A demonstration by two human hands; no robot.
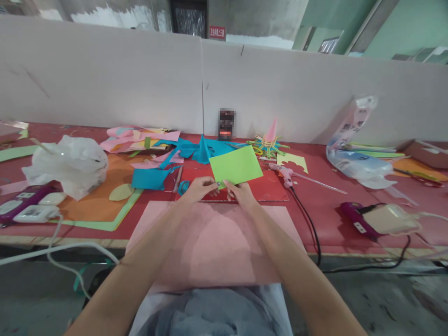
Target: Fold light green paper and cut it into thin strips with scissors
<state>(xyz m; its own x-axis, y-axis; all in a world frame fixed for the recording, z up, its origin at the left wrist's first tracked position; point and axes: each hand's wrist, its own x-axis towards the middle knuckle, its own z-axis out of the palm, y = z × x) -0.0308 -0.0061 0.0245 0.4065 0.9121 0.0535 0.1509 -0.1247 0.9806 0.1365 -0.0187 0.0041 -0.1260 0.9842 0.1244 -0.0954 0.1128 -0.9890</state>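
Note:
A bright green sheet of paper (pixel 236 164) is held up in front of me, tilted, by its near edge. My left hand (pixel 202 188) pinches it at the lower left corner. Close beside it, my right hand (pixel 241 192) grips the same edge, with thumb and fingers closed. A small fold or roll seems to lie between the fingertips, too small to make out. Under the hands lies a red board (pixel 275 184). A large pink sheet (pixel 210 242) spreads from the table edge toward my lap.
Blue paper pieces (pixel 150 179) and a blue cone (pixel 202 150) lie ahead to the left. A pink glue gun (pixel 285 175) with a black cord sits at right. Behind stands a pink cone on a fringed base (pixel 270 135). Power strips (pixel 357 219) and a white plastic bag (pixel 70 163) flank the workspace.

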